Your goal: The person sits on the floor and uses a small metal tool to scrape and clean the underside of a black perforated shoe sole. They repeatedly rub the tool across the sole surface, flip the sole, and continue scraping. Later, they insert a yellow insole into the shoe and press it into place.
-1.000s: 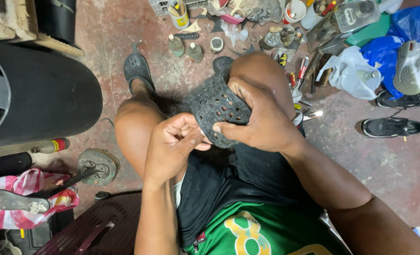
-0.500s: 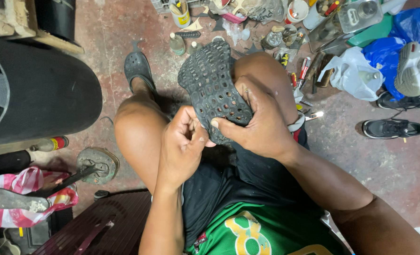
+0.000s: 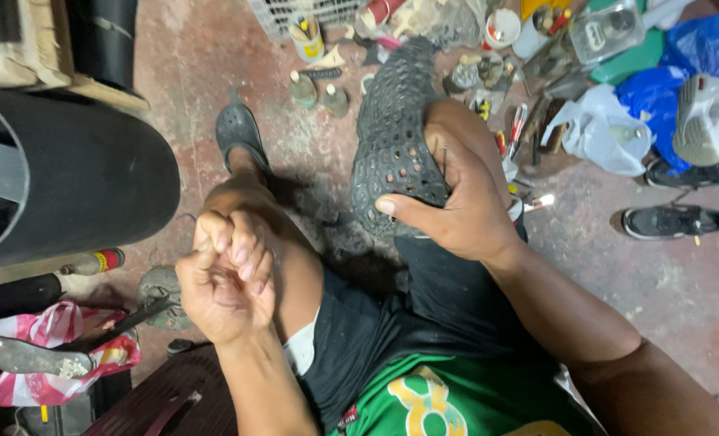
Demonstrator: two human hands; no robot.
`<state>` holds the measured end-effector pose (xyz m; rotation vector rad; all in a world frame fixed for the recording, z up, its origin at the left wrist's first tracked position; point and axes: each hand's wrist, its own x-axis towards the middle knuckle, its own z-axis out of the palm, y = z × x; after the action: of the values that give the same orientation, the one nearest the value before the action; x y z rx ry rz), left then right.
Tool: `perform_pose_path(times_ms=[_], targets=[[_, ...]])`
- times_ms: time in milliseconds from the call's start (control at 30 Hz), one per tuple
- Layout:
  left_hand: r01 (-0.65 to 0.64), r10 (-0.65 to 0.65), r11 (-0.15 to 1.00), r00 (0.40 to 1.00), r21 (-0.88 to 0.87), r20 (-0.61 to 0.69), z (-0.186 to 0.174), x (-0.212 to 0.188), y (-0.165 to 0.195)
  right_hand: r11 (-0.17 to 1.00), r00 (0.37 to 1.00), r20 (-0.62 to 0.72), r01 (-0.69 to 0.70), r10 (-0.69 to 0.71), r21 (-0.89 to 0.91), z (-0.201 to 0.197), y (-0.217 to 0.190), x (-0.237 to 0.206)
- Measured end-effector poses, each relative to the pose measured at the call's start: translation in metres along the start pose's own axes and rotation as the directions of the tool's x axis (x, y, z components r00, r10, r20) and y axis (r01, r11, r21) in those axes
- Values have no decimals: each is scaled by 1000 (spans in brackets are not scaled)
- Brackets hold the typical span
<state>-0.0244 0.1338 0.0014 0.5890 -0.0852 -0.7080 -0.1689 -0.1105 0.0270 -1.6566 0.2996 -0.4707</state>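
The right hand (image 3: 464,202) clamps a dark perforated shoe (image 3: 396,137) on the right knee, thumb pressed across its lower edge and fingers wrapped behind. The left hand (image 3: 226,278) is drawn back over the left thigh, fingers curled tight — probably pinching a thread, though none shows. To stitch well, I judge the shoe should be braced firmly on the knee and the pull kept straight and even. Around the legs, tools (image 3: 521,129), bottles (image 3: 303,87) and a sneaker (image 3: 674,220) litter the floor (image 3: 198,56).

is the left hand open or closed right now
Closed: the left hand is curled into a loose fist, apart from the perforated black shoe.
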Motion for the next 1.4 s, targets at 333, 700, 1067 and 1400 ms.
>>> perform_pose_path(times_ms=[333,700,1067,1400], targets=[[-4,-100,707,989,707,105,40,13,-55,987,979,204,-32,0,156,-2,5,3],[-22,16,754,1000,657,15,64,10,-55,977,965,246,-129,85,171,-4,0,5],[-493,271,-415,736,765,621,106,-9,-35,937,971,235,-129,52,323,0,7,4],[-550,22,-563,737,618,676,102,-1,-22,955,959,278,-132,55,266,3,4,1]])
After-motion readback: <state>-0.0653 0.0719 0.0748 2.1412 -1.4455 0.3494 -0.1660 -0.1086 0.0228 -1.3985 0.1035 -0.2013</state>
